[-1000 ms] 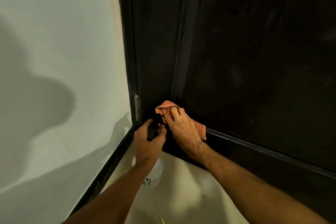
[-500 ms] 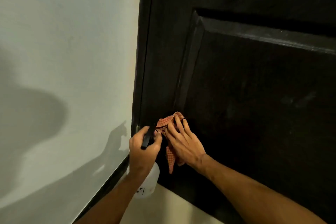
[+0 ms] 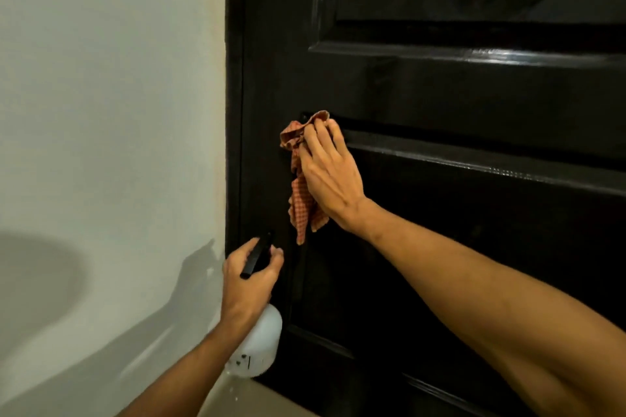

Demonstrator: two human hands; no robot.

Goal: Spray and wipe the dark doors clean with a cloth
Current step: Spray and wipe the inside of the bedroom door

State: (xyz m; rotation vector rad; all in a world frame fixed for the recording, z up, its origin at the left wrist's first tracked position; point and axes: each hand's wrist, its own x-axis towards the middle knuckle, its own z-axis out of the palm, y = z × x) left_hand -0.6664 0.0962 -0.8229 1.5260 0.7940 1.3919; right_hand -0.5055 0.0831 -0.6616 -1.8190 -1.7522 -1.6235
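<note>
A dark panelled door [image 3: 440, 95] fills the right side of the head view. My right hand [image 3: 330, 173] presses an orange checked cloth [image 3: 301, 200] against the top left corner of the door's lower panel; part of the cloth hangs loose below the palm. Lower down, my left hand [image 3: 249, 276] grips the black trigger head of a white spray bottle [image 3: 259, 345], whose body hangs under the wrist. The nozzle points at the door's left stile.
A pale wall [image 3: 111, 112] runs along the left and meets the dark door frame [image 3: 233, 95]. Shadows of my arms and head fall on the wall. A strip of light floor [image 3: 244, 399] shows at the bottom.
My right hand has slid the cloth up from the lower panel's bottom corner to its top left corner. My left hand and the bottle rose too, and the view tilted up.
</note>
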